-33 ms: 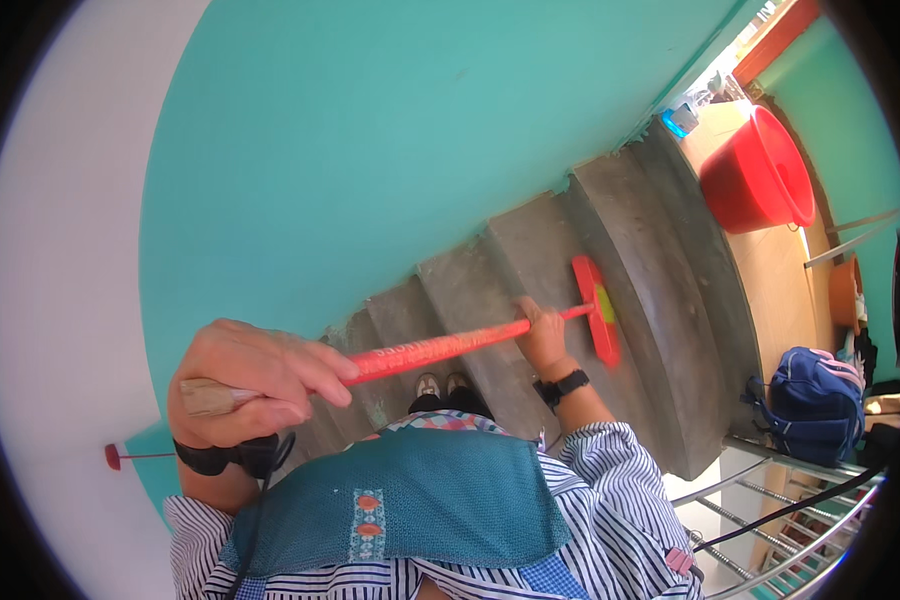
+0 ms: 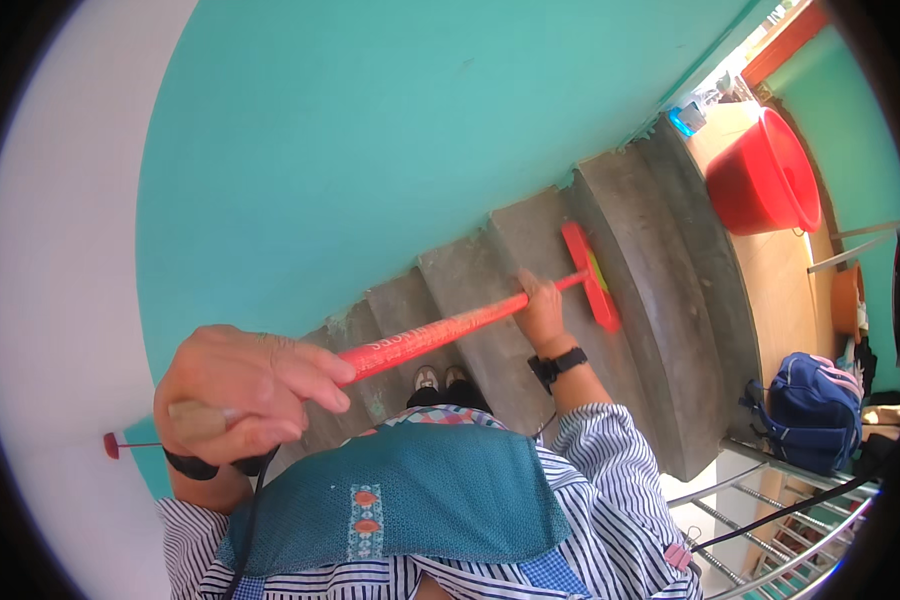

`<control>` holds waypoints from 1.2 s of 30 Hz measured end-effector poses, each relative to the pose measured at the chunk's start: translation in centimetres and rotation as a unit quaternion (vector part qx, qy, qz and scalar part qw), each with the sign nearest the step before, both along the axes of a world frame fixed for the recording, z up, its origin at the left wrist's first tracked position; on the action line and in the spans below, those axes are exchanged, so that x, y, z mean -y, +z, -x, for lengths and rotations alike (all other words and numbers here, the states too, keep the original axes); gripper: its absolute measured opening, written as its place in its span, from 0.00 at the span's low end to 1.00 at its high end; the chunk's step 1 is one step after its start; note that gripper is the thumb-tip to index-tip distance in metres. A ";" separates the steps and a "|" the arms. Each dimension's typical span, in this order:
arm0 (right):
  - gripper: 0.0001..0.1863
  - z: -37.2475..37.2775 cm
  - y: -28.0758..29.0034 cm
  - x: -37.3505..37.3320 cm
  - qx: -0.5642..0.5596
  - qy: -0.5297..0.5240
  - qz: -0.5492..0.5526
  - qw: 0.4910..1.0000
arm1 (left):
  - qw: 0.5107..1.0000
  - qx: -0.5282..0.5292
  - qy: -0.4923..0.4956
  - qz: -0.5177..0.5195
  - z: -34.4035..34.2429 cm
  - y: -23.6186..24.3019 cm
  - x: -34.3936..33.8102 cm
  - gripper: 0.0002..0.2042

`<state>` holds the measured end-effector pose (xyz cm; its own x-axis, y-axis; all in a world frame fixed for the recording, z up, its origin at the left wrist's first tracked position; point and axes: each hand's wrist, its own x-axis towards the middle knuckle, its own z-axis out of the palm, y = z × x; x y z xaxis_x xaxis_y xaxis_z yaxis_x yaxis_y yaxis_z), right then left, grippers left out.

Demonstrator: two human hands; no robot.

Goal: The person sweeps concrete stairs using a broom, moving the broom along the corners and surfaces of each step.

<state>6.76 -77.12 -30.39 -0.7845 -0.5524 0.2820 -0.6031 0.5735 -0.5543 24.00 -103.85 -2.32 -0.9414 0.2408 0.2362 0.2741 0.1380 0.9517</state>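
So the whole thing comes down to a red pole (image 2: pixel 430 338) with a wide red head (image 2: pixel 591 284) on its far end. The left grip (image 2: pixel 255 390) is wrapped tight round the back end, with a blurry pale stub (image 2: pixel 198 420) poking out behind it, and the right grip (image 2: pixel 542 308) is closed round the pole much further along, just short of the head. So the right one's clearly nearer the business end. The pole's long axis runs from the left grip out to the person's right and a bit forward, slanting across the concrete steps (image 2: pixel 525 235), with the head set crosswise on the end like a T. That puts the head's own long side roughly in line with the steps (fisheye bends everything, so don't quote me on the exact angle). The head is over a step just beyond the right grip; can't tell if it's actually pressing on the concrete. Teal wall (image 2: pixel 370 150) is on the forward side, and a red bucket (image 2: pixel 755 185) is further off to the right.
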 end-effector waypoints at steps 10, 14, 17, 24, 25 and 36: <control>0.06 1.8 3.8 4.0 0.056 0.170 0.006 0.984 | 0.989 -0.133 -0.010 0.067 -3.4 4.1 0.6 0.08; 0.08 2.5 6.1 3.6 0.037 0.153 0.002 0.988 | 0.988 -0.141 0.047 0.027 -4.3 3.7 0.3 0.08; 0.07 5.2 2.0 4.9 0.022 0.140 0.003 0.990 | 0.965 -0.188 0.170 -0.060 -2.2 -0.9 -0.2 0.09; 0.05 1.1 0.0 7.6 0.103 0.239 -0.015 0.966 | 0.959 -0.162 0.224 0.056 -7.1 0.8 -0.1 0.10; 0.05 0.3 1.7 7.6 0.105 0.258 -0.024 0.960 | 0.960 -0.189 0.203 0.048 -8.6 1.2 0.8 0.10; 0.06 2.5 -3.7 6.5 0.050 0.176 -0.040 0.982 | 0.962 0.037 0.265 -0.044 -5.3 -3.0 -0.7 0.12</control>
<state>4.30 -83.58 -34.07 -0.5618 -0.8118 0.1590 -0.7174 0.3825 -0.5823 29.35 -103.11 -5.31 -0.9412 -0.2965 0.1618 0.1186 0.1585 0.9802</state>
